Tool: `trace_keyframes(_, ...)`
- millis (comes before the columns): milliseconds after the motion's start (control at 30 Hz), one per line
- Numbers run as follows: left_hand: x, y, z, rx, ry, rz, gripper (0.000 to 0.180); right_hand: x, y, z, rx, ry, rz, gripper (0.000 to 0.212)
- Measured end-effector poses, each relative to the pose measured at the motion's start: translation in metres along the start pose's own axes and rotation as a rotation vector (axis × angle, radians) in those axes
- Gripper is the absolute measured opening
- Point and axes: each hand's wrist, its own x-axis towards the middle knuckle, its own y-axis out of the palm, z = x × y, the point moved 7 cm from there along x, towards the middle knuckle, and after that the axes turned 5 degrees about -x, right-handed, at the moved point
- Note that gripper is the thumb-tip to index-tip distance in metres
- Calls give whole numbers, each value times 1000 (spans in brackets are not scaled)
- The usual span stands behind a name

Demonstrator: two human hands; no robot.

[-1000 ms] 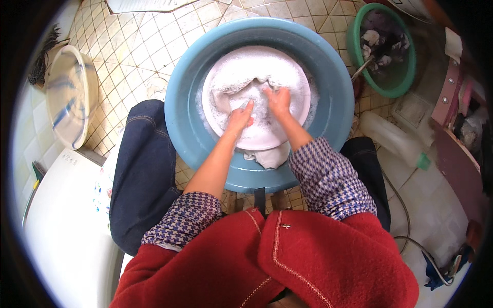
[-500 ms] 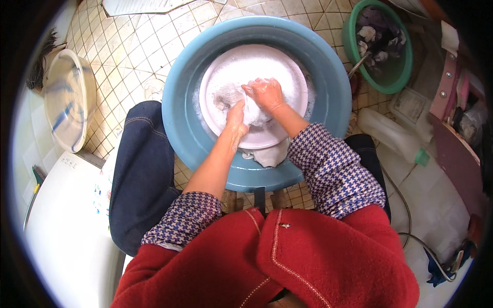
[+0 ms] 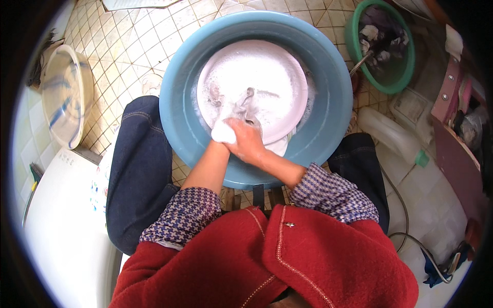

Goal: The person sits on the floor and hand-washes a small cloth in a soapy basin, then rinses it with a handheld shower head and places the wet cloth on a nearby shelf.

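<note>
A pale pink basin [image 3: 303, 97] full of white suds sits inside a large blue tub [image 3: 177, 77]. At the basin's near edge my two hands are pressed together. My right hand [image 3: 245, 141] is curled over the left, closed on a wet, greyish-white cloth [image 3: 245, 105] that juts from the suds just beyond the fingers. Of my left hand [image 3: 222, 146] only the wrist end shows; its fingers are hidden under the right hand and a white lump [image 3: 224, 132], foam or soaked cloth. More pale fabric [image 3: 280, 147] lies below the basin's near rim in the tub.
Far right stands a green tub [image 3: 352, 51] holding dark and white laundry, a metal hose [image 3: 361, 62] dipping into it. A whitish bottle with a green cap [image 3: 422, 158] lies at right. A cream basin with blue streaks [image 3: 67, 97] leans at left, beside a white appliance [image 3: 61, 220].
Both hands have drawn nearer to me, from the basin's middle to its near edge, and now overlap. The right hand has come down and left over the left hand.
</note>
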Motion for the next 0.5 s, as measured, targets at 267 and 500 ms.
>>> trace_keyframes(267,16,-22,10,19,-22,-317,32,75,-14,-101,-422,-170,-181,18)
trace_keyframes(500,9,-31,4,-33,-10,-321,38,29,13,-121,237,552,-280,63)
